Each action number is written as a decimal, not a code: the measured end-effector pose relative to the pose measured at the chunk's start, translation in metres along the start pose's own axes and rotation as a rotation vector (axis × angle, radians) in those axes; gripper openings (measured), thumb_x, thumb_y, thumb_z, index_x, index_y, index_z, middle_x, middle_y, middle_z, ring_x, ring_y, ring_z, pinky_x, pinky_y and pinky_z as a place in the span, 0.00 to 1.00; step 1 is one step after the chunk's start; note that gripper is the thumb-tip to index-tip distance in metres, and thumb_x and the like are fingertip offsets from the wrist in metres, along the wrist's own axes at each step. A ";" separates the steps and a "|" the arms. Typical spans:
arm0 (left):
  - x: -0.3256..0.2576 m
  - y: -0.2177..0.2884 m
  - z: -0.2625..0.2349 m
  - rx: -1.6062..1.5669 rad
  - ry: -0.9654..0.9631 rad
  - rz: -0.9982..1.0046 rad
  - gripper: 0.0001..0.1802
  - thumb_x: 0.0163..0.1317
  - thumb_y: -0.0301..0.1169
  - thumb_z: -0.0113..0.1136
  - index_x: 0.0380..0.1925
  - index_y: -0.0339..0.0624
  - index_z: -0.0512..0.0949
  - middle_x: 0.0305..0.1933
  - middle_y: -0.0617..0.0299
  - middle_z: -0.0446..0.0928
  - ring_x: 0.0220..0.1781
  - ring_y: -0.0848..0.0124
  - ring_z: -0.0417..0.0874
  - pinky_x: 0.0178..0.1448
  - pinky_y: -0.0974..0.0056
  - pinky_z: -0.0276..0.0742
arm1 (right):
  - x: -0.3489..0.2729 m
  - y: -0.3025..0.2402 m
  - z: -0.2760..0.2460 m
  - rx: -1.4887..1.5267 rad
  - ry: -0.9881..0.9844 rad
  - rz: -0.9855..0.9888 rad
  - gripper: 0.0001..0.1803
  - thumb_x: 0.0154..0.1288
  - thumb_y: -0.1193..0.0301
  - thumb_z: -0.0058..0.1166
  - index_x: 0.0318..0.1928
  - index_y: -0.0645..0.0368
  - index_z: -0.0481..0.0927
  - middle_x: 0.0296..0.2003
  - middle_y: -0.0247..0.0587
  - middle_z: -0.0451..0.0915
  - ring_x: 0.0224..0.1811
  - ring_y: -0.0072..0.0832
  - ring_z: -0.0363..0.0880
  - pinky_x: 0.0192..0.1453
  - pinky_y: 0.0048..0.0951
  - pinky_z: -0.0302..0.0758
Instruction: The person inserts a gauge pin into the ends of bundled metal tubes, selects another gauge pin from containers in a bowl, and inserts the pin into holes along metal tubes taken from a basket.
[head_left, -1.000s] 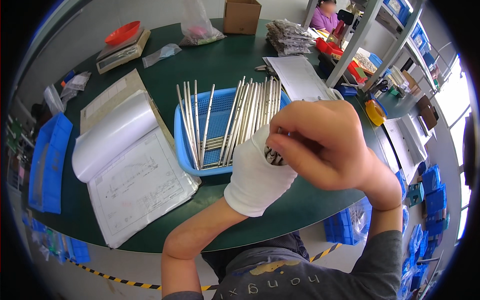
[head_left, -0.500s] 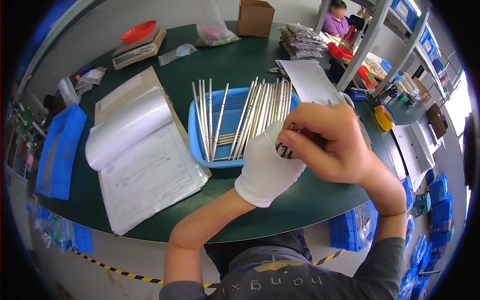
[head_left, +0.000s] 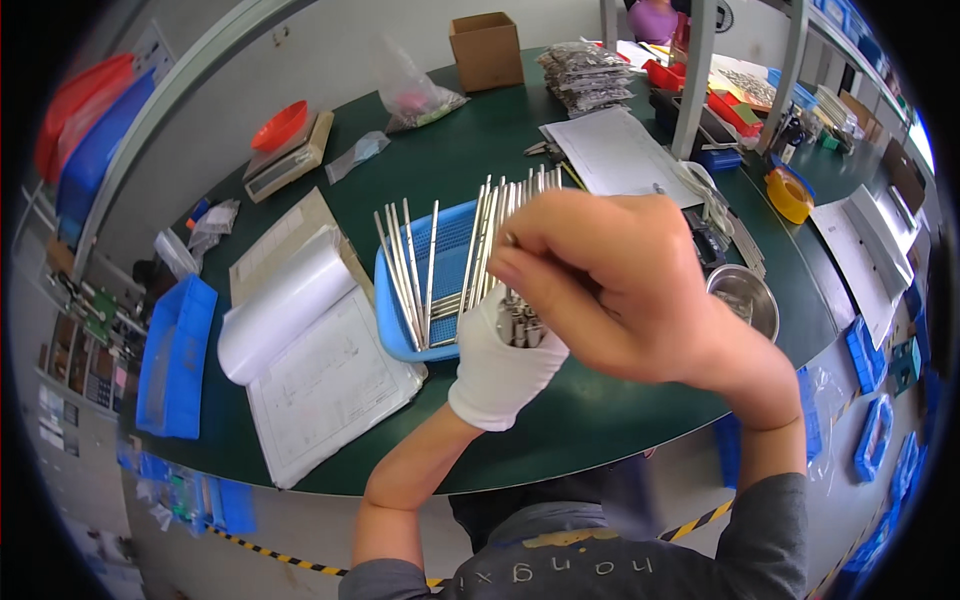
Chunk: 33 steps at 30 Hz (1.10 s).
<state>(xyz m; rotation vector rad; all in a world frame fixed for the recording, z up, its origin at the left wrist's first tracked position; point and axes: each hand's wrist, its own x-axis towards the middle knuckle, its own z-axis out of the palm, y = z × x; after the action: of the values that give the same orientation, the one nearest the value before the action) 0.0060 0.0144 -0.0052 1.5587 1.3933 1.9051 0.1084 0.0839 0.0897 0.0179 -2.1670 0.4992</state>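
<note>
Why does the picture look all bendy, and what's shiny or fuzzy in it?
In the head view, the fisheye lens curves straight things near the rim, like the grey bar at upper left; in the head view, light glints off the metal rods, and a patch of glare at far right is washed-out white; also in the head view, the paper's fine lines look too fuzzy to make out.

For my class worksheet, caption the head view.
Gloved left hand clasps metal pieces, bare right hand above, blue basket behind.
</note>
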 end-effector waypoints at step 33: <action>0.066 -0.002 0.066 1.183 0.144 -0.457 0.14 0.61 0.40 0.54 0.37 0.42 0.69 0.31 0.59 0.70 0.31 0.71 0.73 0.35 0.66 0.69 | -0.036 0.044 -0.032 0.138 0.462 0.271 0.08 0.47 0.74 0.53 0.24 0.64 0.69 0.13 0.44 0.68 0.15 0.40 0.72 0.17 0.37 0.66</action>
<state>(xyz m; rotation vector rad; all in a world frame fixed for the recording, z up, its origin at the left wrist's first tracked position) 0.0401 0.0953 0.0265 1.2299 2.9028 0.8822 0.1467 0.1295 0.0631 -0.2913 -1.6856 0.7282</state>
